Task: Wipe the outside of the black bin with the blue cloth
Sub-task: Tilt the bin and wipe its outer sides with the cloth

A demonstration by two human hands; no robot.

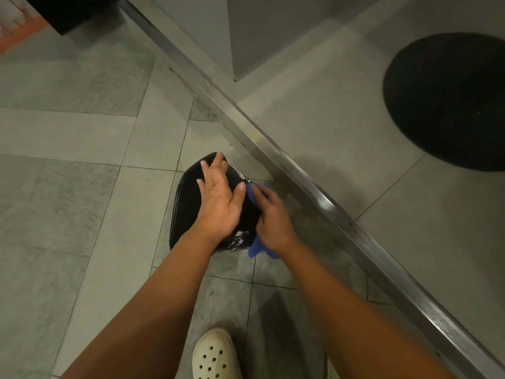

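Head view: on the tiled floor, near the metal strip, stands your black bin. Your left hand lies flat on its top, fingers straight and spread. Your right hand curls round the blue cloth, holding it against the bin's right side.

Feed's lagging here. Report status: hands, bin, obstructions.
Left hand flat on black bin top. Right hand holds blue cloth against bin's side. Metal threshold strip close alongside.

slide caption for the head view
Left hand rests flat on the glossy black plastic bin; right hand holds a blue cloth against its side
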